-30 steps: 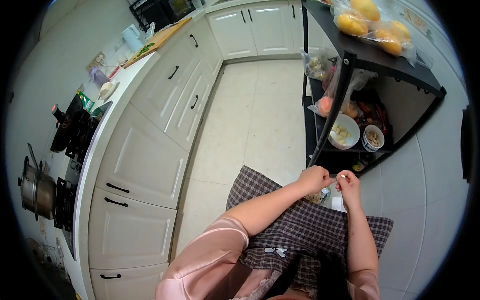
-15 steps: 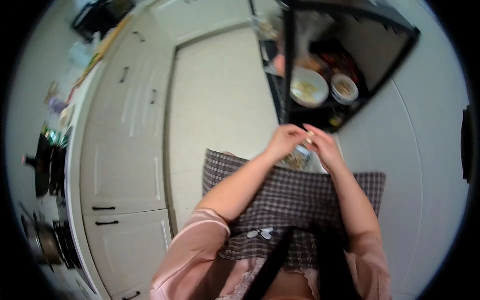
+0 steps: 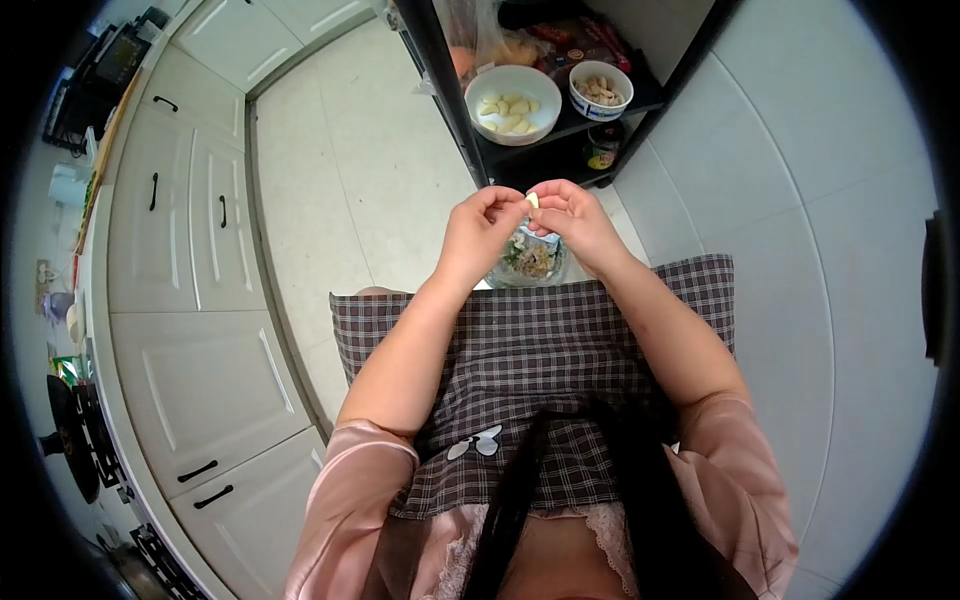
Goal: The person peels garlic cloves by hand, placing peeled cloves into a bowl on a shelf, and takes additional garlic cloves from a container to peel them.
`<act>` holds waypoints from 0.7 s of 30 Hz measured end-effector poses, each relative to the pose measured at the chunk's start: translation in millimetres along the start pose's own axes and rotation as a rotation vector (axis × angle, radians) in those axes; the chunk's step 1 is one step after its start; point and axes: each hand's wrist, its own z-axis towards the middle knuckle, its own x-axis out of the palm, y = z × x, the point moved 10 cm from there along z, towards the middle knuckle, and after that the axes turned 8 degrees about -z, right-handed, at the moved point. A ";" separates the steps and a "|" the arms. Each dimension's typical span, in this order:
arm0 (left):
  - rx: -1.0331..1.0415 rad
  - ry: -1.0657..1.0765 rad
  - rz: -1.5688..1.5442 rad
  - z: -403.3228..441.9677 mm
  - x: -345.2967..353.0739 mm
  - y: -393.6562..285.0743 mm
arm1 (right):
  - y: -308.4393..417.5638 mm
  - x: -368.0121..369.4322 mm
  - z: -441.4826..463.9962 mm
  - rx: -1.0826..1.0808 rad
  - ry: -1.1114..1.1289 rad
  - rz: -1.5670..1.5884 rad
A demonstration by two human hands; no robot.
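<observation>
A small pale garlic clove [image 3: 532, 200] is pinched between the fingertips of my two hands. My left hand [image 3: 482, 228] closes on its left side, and my right hand [image 3: 578, 222] grips it from the right. Below them, partly hidden by the hands, is a clear container [image 3: 530, 262] with scraps in it. A white bowl [image 3: 513, 107] of peeled cloves stands on the black shelf [image 3: 560, 124] just beyond my hands. To its right is a smaller patterned bowl [image 3: 601, 91] with brownish pieces.
A checked apron [image 3: 530, 340] covers my lap. On the lower shelf is a dark jar [image 3: 602, 147]. White cabinets [image 3: 200, 380] and a counter with a black pan [image 3: 72, 440] run along the left. A tiled wall [image 3: 760, 170] is at the right.
The view has turned right and down, so the shelf, bowls and hands appear farther left and higher. The fruit on the top shelf has left the view. Both hands remain together at the clove.
</observation>
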 end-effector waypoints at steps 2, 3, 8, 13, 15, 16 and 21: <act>0.003 -0.011 0.039 -1.9 -1.0 -2.1 | 5.7 4.1 -1.6 -0.021 0.010 0.004; 0.010 -0.022 0.077 -0.9 -1.3 -3.0 | 4.6 4.3 -0.7 -0.021 0.006 0.000; -0.008 -0.103 -0.016 5.4 -10.4 8.4 | 4.5 -0.3 2.5 -0.067 -0.081 -0.039; 0.089 -0.219 -0.127 12.7 -17.6 -2.8 | 39.8 -21.3 24.3 -0.189 -0.250 -0.030; 0.116 -0.161 -0.052 17.9 -14.2 -0.4 | 60.8 -29.6 38.0 -0.234 -0.292 -0.107; 0.120 -0.163 -0.058 18.6 -14.2 -1.3 | 70.3 -31.8 46.1 -0.247 -0.304 -0.149; 0.082 -0.062 0.119 19.8 1.2 -6.4 | 101.3 -39.5 79.8 -0.315 -0.439 -0.379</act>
